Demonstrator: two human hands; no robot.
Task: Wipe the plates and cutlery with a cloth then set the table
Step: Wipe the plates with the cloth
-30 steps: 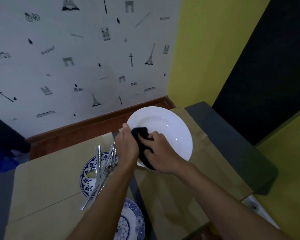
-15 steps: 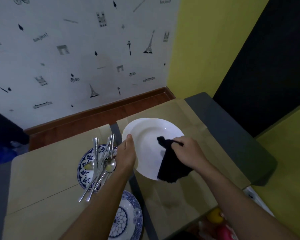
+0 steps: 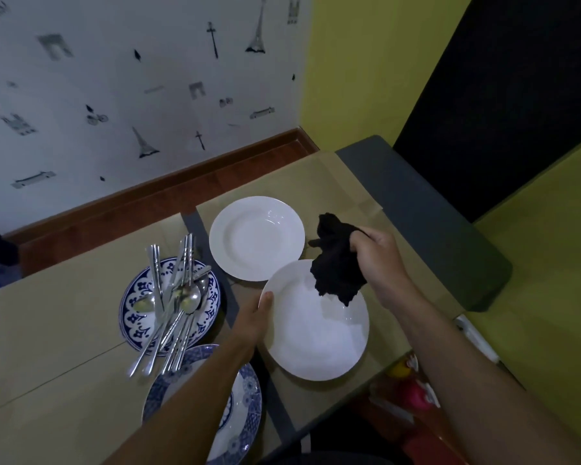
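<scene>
My left hand (image 3: 254, 318) grips the left rim of a white plate (image 3: 319, 333), thumb on top, low over the table's near edge. Above its far rim my right hand (image 3: 378, 260) clutches a black cloth (image 3: 336, 261), which hangs down and touches the plate. A second white plate (image 3: 256, 238) lies flat just beyond, its near edge under the held plate. To the left, a blue-patterned plate (image 3: 207, 297) carries several spoons and forks (image 3: 178, 290). Another blue-patterned plate (image 3: 245, 411) sits nearest me, partly hidden by my left forearm.
The table (image 3: 47, 330) is covered in brown paper with grey tape seams. A patterned wall with a wooden skirting stands behind. A dark grey table edge (image 3: 433, 223) runs along the right. Coloured items lie on the floor at lower right.
The white plate came down from its tilted position and nearer to me. My right hand lifted the cloth off its centre toward the far rim. A second white plate is now visible beyond.
</scene>
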